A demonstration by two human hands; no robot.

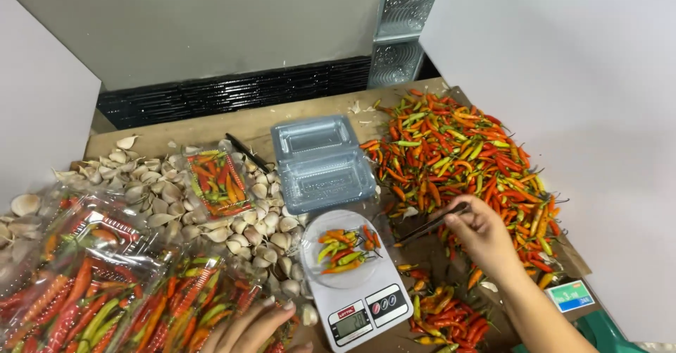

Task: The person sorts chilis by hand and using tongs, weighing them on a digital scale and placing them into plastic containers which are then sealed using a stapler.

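My right hand point(484, 233) holds thin black tongs point(431, 226) that point left toward a small white kitchen scale point(360, 311). On the scale's round clear platform point(343, 251) lie a few red, orange and green chili peppers point(343, 247). My left hand point(250, 330) rests at the bottom edge on clear plastic packs filled with chilies point(105, 296), fingers spread, holding nothing. A big heap of loose chilies point(461, 159) lies just beyond my right hand.
An open clear clamshell box point(322, 161) sits behind the scale. Garlic cloves point(176, 205) cover the left middle of the wooden board, with one filled chili pack point(218, 182) on top. More chilies point(447, 318) lie right of the scale. A green object point(595, 328) is at bottom right.
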